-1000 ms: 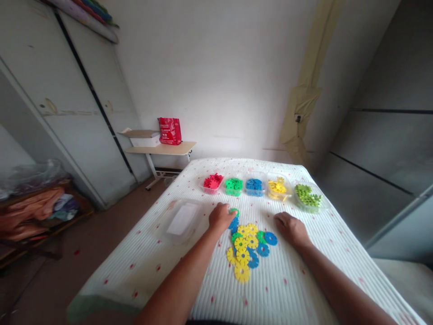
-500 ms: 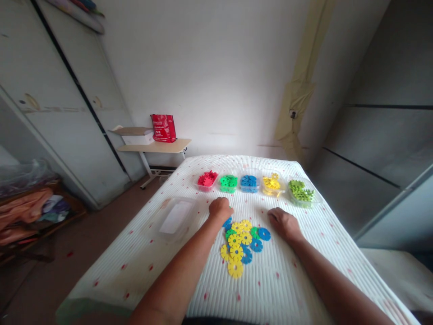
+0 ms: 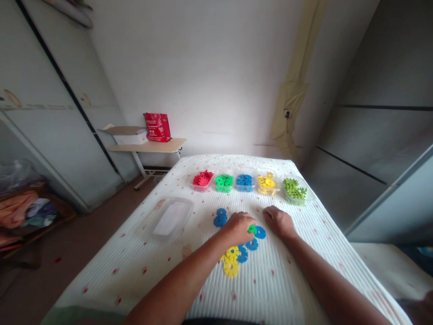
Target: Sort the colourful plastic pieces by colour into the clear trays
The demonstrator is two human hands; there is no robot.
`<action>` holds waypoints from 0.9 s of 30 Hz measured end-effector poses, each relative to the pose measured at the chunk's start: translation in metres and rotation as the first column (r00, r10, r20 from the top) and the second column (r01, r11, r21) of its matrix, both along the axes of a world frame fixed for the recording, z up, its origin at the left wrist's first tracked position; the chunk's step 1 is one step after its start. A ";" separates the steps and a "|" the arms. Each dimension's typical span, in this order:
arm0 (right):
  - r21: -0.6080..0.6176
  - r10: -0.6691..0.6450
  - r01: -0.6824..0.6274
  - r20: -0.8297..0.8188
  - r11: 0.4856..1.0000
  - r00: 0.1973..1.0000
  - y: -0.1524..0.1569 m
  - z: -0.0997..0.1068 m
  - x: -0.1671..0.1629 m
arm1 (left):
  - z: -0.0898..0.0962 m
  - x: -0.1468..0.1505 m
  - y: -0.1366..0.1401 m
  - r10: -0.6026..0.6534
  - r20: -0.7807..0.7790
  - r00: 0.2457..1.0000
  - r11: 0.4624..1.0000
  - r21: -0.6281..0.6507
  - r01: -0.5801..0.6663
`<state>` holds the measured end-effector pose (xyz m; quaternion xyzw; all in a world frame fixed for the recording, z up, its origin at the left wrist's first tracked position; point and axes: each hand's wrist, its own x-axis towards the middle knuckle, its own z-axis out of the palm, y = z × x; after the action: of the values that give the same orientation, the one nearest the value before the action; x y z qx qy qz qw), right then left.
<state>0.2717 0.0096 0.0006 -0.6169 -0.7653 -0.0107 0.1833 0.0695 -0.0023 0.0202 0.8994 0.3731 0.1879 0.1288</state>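
Observation:
My left hand (image 3: 239, 227) reaches over the loose pile, its fingers closed on a green notched plastic disc (image 3: 252, 229). Right beside that piece lies a blue disc (image 3: 260, 232). Below the hand are several yellow discs (image 3: 231, 267) and more blue discs (image 3: 242, 254), partly covered by my left forearm. A small group of blue discs (image 3: 220, 218) lies left of the hand. My right hand (image 3: 279, 221) rests on the cloth to the right of the pile, fingers curled, with nothing seen in them.
Clear tubs stand in a row at the back, holding red pieces (image 3: 203, 178), green pieces (image 3: 223, 181), blue pieces (image 3: 245, 181), yellow pieces (image 3: 267, 181) and light-green pieces (image 3: 295, 189). A clear plastic lid (image 3: 172, 218) lies at left. Behind, a side table (image 3: 169, 145) bears a red bag (image 3: 157, 127).
My left hand has moved right and nearer, from the pile's far left edge to the green disc at its right. Blue discs at the far left are uncovered. My right hand stays put.

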 end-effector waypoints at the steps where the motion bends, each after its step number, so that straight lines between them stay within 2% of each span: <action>1: -0.001 -0.001 0.001 0.002 1.000 1.000 0.000 0.000 0.000 | -0.002 0.001 -0.001 0.006 -0.024 1.000 1.000 0.013 -0.006; 9: -0.006 0.001 -0.001 -0.001 1.000 1.000 0.001 -0.001 0.001 | 0.003 0.006 -0.001 -0.024 -0.127 0.992 0.999 0.031 0.028; 16: -0.010 0.007 -0.007 0.011 1.000 1.000 0.001 0.000 0.000 | 0.008 0.008 -0.003 -0.018 -0.180 0.983 0.993 0.111 0.038; 21: -0.020 -0.008 0.009 0.035 1.000 0.999 0.001 0.001 -0.001 | 0.017 -0.002 -0.002 -0.025 -0.180 0.983 0.991 0.122 0.048; 24: -0.016 -0.010 0.010 0.038 1.000 0.999 0.000 0.002 -0.001 | 0.024 -0.010 0.001 0.014 -0.167 0.986 0.990 0.139 0.010; 27: -0.013 -0.011 0.011 0.025 1.000 1.000 -0.001 0.002 -0.002 | 0.030 -0.017 0.003 0.047 -0.219 0.974 0.986 0.166 -0.011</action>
<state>0.2701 0.0088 0.0028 -0.6222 -0.7642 -0.0145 0.1696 0.0522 0.0009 0.0501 0.9167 0.3816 0.1178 0.0091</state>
